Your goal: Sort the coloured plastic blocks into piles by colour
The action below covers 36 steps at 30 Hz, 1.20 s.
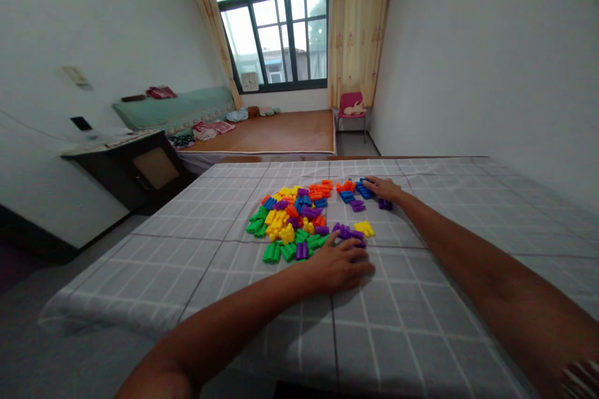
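Plastic building blocks in yellow, green, orange, blue and purple lie in a loose heap (278,221) on the cloth-covered table. My left hand (341,265) rests palm down at the heap's near right edge, fingers spread. Its fingertips are by several purple blocks (346,232), and yellow blocks (364,229) lie just beyond. Farther back, my right hand (384,189) reaches over blue blocks (363,189), its fingers stretched out onto them. The underside of that hand is hidden. Purple blocks (385,204) sit below its wrist, and orange blocks (345,186) lie to its left.
A grey checked cloth (224,287) covers the table. Beyond it stand a bed (281,131) with a brown mat, a pink chair (352,106) holding a soft toy, and a dark cabinet (154,168) at the left. A wall (491,62) borders the right side.
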Motion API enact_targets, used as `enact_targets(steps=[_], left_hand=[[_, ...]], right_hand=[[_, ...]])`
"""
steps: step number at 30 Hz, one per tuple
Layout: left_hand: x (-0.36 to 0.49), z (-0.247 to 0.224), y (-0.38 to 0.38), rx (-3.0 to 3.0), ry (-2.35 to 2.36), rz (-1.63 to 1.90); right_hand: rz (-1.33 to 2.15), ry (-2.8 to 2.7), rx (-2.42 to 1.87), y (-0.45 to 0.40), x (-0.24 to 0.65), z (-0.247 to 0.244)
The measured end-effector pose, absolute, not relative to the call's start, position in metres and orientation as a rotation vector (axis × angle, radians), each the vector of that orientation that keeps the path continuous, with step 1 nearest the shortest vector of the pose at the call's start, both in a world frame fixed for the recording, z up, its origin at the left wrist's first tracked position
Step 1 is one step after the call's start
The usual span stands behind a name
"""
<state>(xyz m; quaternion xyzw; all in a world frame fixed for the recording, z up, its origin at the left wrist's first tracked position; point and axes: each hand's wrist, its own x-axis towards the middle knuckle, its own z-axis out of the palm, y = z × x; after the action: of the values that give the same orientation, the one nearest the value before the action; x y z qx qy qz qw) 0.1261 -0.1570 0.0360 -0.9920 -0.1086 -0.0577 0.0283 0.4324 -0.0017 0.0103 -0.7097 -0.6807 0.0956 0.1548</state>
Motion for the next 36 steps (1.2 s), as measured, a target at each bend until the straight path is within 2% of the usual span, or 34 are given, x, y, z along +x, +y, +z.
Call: enact_targets(steps=[5,12,23,36], left_hand=[[0.087,0.041,-0.145,-2.985,-0.58,-0.209],[0.031,0.046,-0.129,-2.905,-0.832,-0.187],[-0.061,0.044,-0.089,-2.759,-1.331,-0.461],[-0.161,0.026,-0.046,-2.373,-1.914,-0.924]], right_hand=[[0.43,-2.099,-1.597,0.001,0.381,-0.001],[0.558,-2.188,-1.371,-0.007,0.303,0.006],[0.742,-2.235,-1.261,0.021,0.186,0.022],[1.077,-1.861,-1.419,0.051,0.06,0.043]])
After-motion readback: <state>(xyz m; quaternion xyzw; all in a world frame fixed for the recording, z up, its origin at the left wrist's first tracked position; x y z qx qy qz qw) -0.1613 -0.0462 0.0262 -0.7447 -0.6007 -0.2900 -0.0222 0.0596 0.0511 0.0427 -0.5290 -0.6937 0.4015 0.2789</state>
